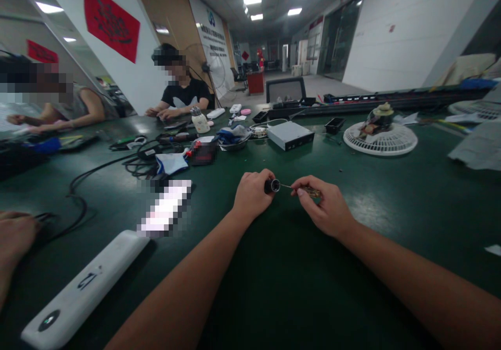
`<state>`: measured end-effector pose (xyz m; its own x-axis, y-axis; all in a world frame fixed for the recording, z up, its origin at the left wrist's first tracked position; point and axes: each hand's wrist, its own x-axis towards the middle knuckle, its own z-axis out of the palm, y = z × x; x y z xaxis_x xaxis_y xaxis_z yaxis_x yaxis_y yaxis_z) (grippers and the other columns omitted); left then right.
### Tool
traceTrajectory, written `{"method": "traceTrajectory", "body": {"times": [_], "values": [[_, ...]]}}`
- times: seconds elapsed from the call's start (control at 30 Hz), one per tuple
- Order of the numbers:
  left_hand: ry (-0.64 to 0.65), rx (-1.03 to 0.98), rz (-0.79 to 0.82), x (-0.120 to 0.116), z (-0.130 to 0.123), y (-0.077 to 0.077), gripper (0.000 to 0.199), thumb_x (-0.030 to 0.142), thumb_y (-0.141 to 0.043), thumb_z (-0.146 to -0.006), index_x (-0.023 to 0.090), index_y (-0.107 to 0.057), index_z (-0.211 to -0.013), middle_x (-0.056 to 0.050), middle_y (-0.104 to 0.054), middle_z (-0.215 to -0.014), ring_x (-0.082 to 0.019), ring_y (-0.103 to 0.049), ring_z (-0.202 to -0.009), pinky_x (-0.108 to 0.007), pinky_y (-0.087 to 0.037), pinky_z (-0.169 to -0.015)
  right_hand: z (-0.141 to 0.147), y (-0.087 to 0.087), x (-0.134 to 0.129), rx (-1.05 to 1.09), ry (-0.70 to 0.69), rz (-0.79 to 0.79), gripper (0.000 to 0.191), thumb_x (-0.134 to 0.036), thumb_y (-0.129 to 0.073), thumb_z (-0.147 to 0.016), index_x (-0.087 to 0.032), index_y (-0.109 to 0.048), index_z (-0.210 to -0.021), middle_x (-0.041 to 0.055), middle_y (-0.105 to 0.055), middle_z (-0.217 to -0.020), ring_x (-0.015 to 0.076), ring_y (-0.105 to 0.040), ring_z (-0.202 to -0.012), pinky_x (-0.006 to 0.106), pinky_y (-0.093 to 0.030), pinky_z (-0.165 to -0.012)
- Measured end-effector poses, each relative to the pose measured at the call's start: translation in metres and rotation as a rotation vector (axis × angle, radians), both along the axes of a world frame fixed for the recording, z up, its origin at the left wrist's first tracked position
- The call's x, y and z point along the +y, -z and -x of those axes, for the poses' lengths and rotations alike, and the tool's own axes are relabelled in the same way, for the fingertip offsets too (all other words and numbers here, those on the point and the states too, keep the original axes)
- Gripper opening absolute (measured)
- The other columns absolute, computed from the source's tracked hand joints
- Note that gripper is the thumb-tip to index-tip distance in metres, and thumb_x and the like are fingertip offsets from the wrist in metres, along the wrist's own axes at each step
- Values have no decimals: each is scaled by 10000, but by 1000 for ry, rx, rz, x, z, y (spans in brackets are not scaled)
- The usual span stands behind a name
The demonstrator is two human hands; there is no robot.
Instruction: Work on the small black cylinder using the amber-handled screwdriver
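Observation:
My left hand (253,193) is closed around a small black cylinder (272,185) whose round, open-looking end faces right; most of its body is hidden in my fingers. In my right hand (326,206) is a screwdriver (312,192) with a yellowish see-through handle, gripped between thumb and fingers. Its thin metal shaft points left, and the tip is at or very near the cylinder's end; I cannot tell whether it goes inside. Both hands are just above the dark green table (274,287).
Ahead lie a silver disc drive (290,134), a black tray (334,125) and a white fan part (380,137). Left are a long white device (86,290), a lit phone (168,206), tangled cables (143,165) and another person's hand (15,235). Two people sit across at left.

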<state>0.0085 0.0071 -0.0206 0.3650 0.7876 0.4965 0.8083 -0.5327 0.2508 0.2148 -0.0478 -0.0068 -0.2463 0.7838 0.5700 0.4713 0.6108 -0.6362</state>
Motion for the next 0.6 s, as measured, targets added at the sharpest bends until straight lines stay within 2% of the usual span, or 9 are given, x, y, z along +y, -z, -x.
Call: {"method": "traceTrajectory", "body": {"times": [0.27,0.43,0.6], "values": [[5,-7,-1,1,0,1,188,152,-681,-790,236,-599,-938,-3,-697,-884,-216,-636,-841,-375,-440,-841,0,-2,-2,-3,-43,19,127,-172,-556,-923,-175,-673,-973,27,-707,-831,168,-659,-732,296,-485,-695],[32,-2,3,2,0,2,195,144,-667,-790,237,-595,-945,-4,-693,-871,-217,-633,-838,-372,-439,-836,0,-1,-2,-10,-97,23,138,-187,-556,-932,-175,-674,-1003,31,-716,-874,158,-653,-731,291,-481,-685],[43,-5,11,2,1,1,204,129,-664,-787,237,-590,-945,4,-694,-875,-209,-632,-837,-374,-439,-843,0,1,-1,8,-86,11,150,-183,-554,-938,-188,-680,-1018,33,-728,-915,164,-672,-786,292,-494,-719]]}}
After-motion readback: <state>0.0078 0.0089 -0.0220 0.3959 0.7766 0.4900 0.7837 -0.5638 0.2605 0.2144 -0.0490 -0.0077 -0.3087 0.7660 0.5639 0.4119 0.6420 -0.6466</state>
